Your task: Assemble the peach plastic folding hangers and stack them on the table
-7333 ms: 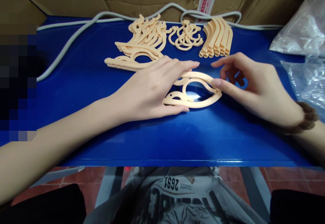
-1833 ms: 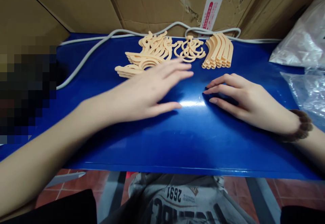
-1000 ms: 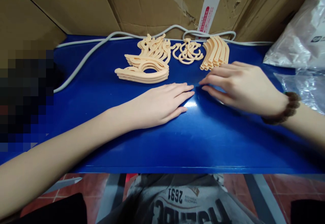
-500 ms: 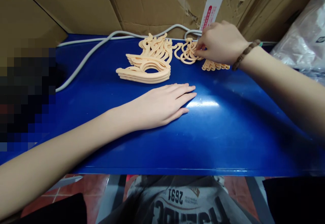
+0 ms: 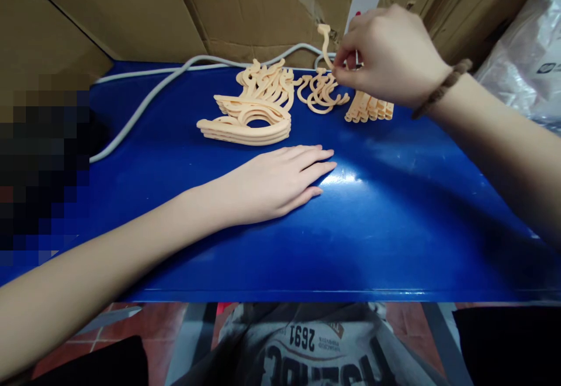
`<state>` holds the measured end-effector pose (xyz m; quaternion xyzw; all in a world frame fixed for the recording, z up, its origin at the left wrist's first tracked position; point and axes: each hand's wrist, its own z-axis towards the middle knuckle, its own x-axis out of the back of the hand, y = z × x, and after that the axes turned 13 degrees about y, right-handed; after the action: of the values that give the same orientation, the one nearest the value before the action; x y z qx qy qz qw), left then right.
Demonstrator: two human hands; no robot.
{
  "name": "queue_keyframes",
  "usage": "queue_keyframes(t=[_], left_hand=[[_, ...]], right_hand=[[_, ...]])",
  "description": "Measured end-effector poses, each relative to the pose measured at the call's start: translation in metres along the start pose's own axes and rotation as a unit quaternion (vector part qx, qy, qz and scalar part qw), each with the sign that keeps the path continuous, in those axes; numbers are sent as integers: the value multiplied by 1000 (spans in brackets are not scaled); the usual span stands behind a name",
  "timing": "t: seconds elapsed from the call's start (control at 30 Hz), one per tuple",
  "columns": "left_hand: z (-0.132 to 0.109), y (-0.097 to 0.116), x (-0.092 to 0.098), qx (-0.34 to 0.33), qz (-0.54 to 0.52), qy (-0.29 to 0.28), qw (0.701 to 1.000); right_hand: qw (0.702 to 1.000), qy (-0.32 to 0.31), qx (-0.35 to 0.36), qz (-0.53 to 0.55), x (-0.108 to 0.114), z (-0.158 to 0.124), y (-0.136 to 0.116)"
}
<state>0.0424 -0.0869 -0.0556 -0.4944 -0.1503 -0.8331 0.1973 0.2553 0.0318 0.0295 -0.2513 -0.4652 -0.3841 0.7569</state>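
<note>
Cream hook (image 5: 325, 41) pinched aloft by the right hand (image 5: 383, 53)

Read as a dial, the view had the cream hook at one o'clock, raised above a heap of loose hooks (image 5: 322, 91). It was a slim, smooth, pale piece: a small broad head uppermost, then a curving stem that ran down to the fingertips — its lower part was hidden by the hand. The right hand held it in a narrow pinch between thumb and forefinger, the other fingers curled in.

Near the dial's centre the left hand (image 5: 280, 181) lay palm down on the blue table (image 5: 372, 246), its fingers outstretched, slightly parted, pointing between two and three o'clock.

Short tubes (image 5: 370, 108) lay bunched at two o'clock, partly covered by the right hand. Matching cream frames (image 5: 245, 135) were stacked between ten and eleven — just behind them, near twelve, sat a tangle of curved arms (image 5: 269, 82). A white cord (image 5: 127, 120) swept from ten o'clock toward one.
</note>
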Motion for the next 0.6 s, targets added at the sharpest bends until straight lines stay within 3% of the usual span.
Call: queue_keyframes(t=[0.07, 0.17, 0.27, 0.4, 0.47, 0.6], left_hand=[[0, 0, 0, -4, -4, 11, 1000], [1, 0, 4, -15, -5, 35, 999], [4, 0, 11, -5, 10, 69, 998], [6, 3, 16, 55, -30, 121, 991], [6, 6, 16, 96, -88, 145, 981], [5, 12, 12, 149, -136, 149, 968]], right_hand=[[994, -14, 36, -101, 11, -16, -6], [992, -23, 77, -92, 21, -51, -13], [991, -1, 131, -30, 21, -88, -16], [987, 17, 125, 94, 13, -124, -24], [985, 1, 109, 135, 8, -134, -30], [980, 36, 97, 173, 2, -140, -40]])
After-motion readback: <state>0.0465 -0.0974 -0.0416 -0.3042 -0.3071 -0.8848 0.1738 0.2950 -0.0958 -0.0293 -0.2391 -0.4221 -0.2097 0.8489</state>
